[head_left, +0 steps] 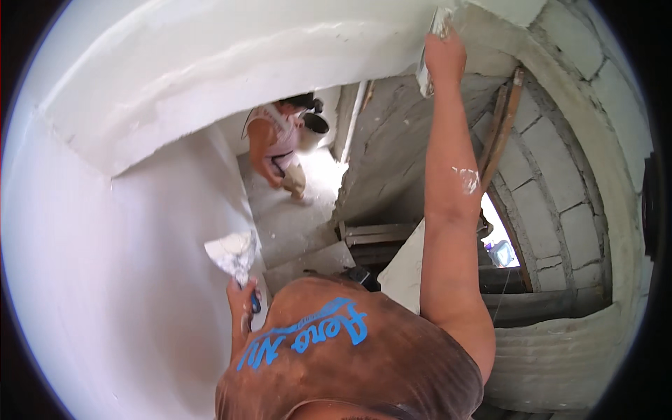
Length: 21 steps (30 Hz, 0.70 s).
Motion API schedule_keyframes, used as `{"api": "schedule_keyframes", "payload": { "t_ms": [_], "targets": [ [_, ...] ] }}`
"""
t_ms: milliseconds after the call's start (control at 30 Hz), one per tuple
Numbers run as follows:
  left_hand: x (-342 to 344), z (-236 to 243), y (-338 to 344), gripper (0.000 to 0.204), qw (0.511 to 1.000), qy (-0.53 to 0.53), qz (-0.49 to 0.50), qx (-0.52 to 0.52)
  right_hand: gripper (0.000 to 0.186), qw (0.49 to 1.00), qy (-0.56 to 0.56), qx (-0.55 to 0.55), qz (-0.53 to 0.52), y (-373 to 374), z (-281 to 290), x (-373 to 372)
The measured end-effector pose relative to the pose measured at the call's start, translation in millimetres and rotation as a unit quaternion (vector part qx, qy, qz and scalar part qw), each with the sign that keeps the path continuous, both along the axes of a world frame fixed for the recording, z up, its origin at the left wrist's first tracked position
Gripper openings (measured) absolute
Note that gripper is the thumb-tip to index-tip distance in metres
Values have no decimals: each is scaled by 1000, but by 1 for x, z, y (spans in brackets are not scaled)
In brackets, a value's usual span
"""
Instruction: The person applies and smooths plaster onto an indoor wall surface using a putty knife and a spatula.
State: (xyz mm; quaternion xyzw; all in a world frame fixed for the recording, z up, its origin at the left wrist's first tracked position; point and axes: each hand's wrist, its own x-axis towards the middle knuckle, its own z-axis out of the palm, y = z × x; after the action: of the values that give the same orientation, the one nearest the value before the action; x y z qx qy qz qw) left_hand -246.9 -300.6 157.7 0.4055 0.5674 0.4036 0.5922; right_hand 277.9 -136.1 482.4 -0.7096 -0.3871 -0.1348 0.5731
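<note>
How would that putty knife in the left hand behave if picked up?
The putty knife would probably feel top-heavy, since white paste covers much of its broad blade. Its neck also looks smeared, so it may be slippery there.

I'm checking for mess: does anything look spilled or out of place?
Yes: a white smear on the right forearm, which looks stray there, unlike the white paste on the putty knife in the left hand.

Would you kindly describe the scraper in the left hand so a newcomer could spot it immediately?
Start at the brown shirt, bottom centre, then look up and left to the left hand's grip. The scraper rises from it, its flared blade bearing white paste. Unlike the long tool held high in the right hand's grip, it shows a dark blue handle.
</note>
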Motion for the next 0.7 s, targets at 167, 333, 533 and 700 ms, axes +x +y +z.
{"api": "schedule_keyframes", "payload": {
  "t_ms": [167,333,533,700],
  "targets": [
    [5,8,21,28,999,-10,-29,11,37,998,-25,-49,29,-4,-4,-90],
    [18,28,33,29,998,-33,-31,38,42,964,-109,18,242,-38,-51,-144],
    [28,30,26,27,994,-84,-70,31,59,854,-296,-74,421,-103,-157,-181],
    [35,45,24,24,994,-82,-78,2,57,752,-395,-224,478,-124,-200,-228]
  ]
}}
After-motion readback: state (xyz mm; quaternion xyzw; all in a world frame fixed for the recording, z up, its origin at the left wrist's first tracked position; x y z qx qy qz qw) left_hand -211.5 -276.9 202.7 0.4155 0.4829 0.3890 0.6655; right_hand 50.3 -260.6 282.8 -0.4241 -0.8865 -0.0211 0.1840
